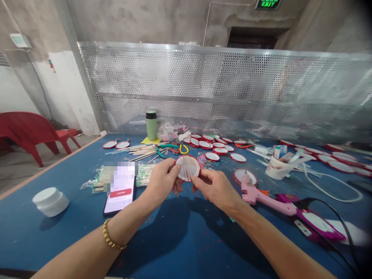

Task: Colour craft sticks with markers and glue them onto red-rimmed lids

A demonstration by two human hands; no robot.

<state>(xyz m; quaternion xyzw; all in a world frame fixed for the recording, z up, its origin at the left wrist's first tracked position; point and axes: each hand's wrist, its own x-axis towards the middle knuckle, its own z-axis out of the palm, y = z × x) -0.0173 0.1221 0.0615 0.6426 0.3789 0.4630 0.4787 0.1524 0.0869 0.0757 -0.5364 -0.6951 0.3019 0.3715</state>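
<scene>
Above the middle of the table, a small round drum-like disc (188, 167) with a white face and red rim is tilted towards me. My left hand (166, 173) grips its left edge, thumb on the face and fingers behind. At the lower right edge my right hand (213, 185) pinches it, fingers closed; whether a thread is also between the fingertips I cannot tell. A thin red line runs down the disc's face. Just beyond lie colourful thin strings (205, 161) and several more red-rimmed discs (221, 151).
To the right lies a pink and purple glue gun (270, 201) with a black cable, near a paper cup (277, 168) of pens. Leftward are a phone (120, 193), a white jar (50, 202) and wooden sticks (145, 150). A green bottle (151, 127) stands before a perforated metal screen (174, 85).
</scene>
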